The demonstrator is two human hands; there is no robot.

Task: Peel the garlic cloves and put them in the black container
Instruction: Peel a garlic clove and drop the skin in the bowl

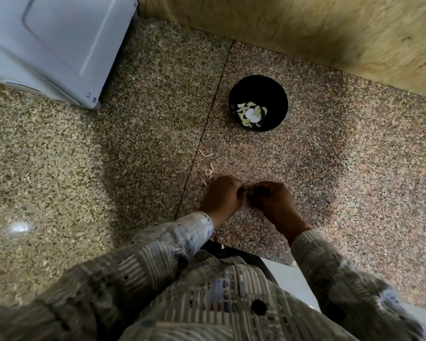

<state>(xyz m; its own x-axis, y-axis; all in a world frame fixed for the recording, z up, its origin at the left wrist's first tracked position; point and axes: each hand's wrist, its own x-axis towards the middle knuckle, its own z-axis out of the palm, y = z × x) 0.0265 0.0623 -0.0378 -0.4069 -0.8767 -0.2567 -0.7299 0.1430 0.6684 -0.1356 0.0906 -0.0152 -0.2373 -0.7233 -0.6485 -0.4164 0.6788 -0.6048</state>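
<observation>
Your left hand (221,196) and right hand (272,199) meet fingertip to fingertip low over the speckled pink-grey granite counter (330,156). Both have fingers curled inward, but blur hides what, if anything, they pinch, so cannot tell. The round black container (265,92) sits on the counter well beyond your hands, with pale peeled garlic cloves (242,113) in its bottom. Thin papery garlic skins (208,171) lie just beyond your left hand. White boxy appliance (54,45) far left.
</observation>
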